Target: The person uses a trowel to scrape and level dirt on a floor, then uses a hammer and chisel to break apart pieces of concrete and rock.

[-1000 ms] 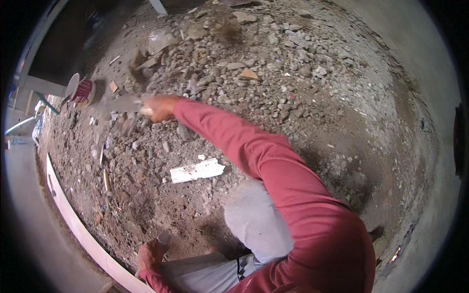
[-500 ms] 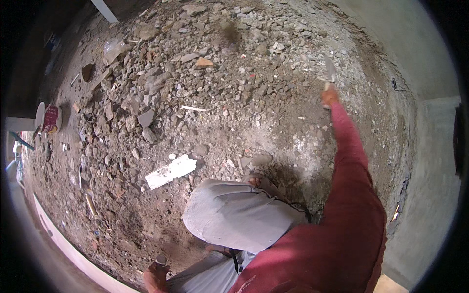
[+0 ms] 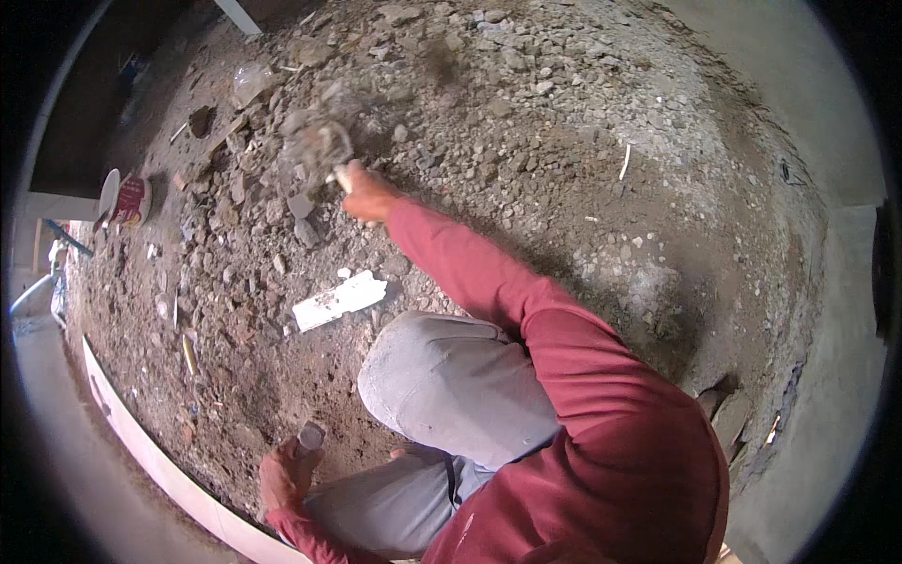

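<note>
My right hand [image 3: 366, 191] reaches out over the rubble, its fingers wrapped round the pale handle of a trowel [image 3: 331, 150]. The trowel's blade is smeared by motion among loose stones and dust. Low at the left, beside my bent knee, my left hand [image 3: 286, 473] is closed on a small grey, blunt-ended piece [image 3: 311, 434]; I cannot make out whether it is a stone or a tool end. Between my hands, a white broken flat piece [image 3: 340, 301] lies on the dirt, with a flat grey stone [image 3: 301, 207] farther off, near the trowel.
Loose rubble [image 3: 526, 132] covers the ground. A white and maroon bucket [image 3: 127, 199] lies on its side at the left. Clear crumpled plastic [image 3: 252, 83] lies at the far left. A grey wall [image 3: 850, 310] rises at the right, and a long pale strip [image 3: 155, 461] edges the lower left.
My right hand has swung the trowel from the far right across to the left, stirring stones and dust. My left hand has risen slightly with the grey piece. The view has shifted a little.
</note>
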`<state>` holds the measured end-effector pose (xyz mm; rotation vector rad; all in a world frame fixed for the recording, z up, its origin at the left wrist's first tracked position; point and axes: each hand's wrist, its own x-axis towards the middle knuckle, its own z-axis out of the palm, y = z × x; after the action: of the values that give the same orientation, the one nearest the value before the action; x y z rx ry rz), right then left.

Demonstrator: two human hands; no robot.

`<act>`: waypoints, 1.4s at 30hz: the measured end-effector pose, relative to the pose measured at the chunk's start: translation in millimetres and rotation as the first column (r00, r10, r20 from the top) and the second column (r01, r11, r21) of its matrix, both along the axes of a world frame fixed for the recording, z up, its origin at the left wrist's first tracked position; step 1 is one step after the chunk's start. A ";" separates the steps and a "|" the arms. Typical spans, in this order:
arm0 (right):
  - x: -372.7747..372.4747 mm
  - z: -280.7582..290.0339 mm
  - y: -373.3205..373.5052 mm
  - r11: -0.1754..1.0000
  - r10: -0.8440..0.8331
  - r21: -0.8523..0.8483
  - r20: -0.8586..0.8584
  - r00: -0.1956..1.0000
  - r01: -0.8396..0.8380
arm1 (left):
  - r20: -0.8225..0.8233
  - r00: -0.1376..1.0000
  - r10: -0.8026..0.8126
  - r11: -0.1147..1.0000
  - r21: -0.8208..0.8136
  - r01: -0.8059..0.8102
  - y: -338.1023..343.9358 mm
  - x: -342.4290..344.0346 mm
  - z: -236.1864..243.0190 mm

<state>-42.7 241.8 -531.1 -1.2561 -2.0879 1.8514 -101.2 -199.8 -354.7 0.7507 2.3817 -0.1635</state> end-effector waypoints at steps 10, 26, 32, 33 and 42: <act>205.9 5.4 92.4 0.877 -0.439 0.255 0.084 0.895 0.406 | -0.211 0.978 0.001 0.985 -0.169 -0.038 -50.0 6.9 15.5; 20.6 -25.7 -116.6 0.940 -0.129 -0.332 -0.147 0.981 0.074 | -0.192 0.981 0.005 0.999 -0.034 -0.011 -68.8 5.4 18.9; -64.6 28.8 -80.6 0.978 0.195 -0.070 -0.060 0.979 -0.199 | -0.106 0.992 0.069 0.997 -0.025 -0.072 -44.4 0.8 22.3; -65.9 32.8 -71.2 0.978 0.207 0.015 0.018 0.978 -0.208 | -0.097 0.993 0.071 0.996 -0.048 -0.076 -41.3 0.6 20.8; 165.1 -6.0 152.8 0.781 -0.150 0.624 0.124 0.981 0.040 | -0.228 0.964 0.134 0.976 -0.140 -0.168 -79.1 -5.2 4.1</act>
<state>122.5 394.7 -537.0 -1.3156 -2.3645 0.8888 -106.4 -278.9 -350.6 0.4946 2.5844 -0.3834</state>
